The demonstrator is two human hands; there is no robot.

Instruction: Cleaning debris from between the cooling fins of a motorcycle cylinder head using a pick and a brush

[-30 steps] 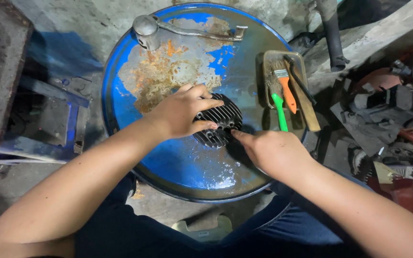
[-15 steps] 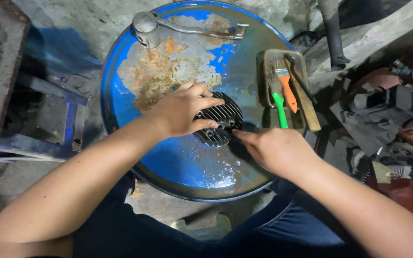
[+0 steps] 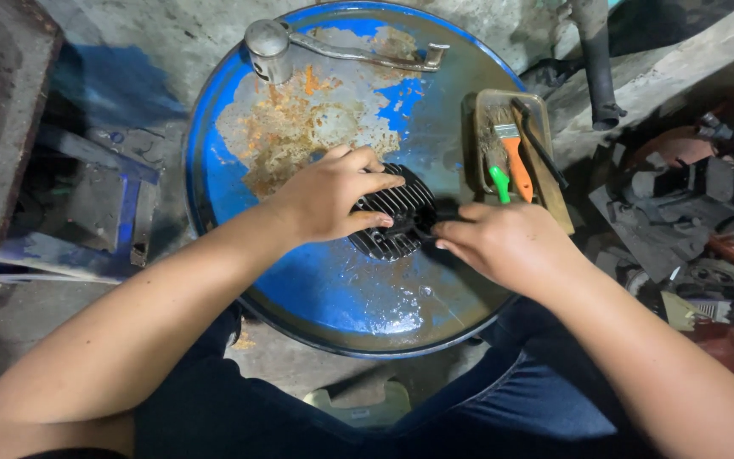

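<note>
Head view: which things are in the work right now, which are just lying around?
In hand:
- black finned metal part, left hand gripping it
- right hand at its edge
- blue drum top under it

Lying about:
- tray with orange-handled brush, green-handled tool
- metal lever
- scrap parts

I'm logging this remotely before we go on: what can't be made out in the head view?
- Black finned metal part: its left side hidden under the left hand.
- Right hand: whatever its fingertips pinch is dark and hidden.
- Tan tray of brushes: near corner covered by that hand.
- Cluttered parts at right: dim, cut off by the edge.
</note>
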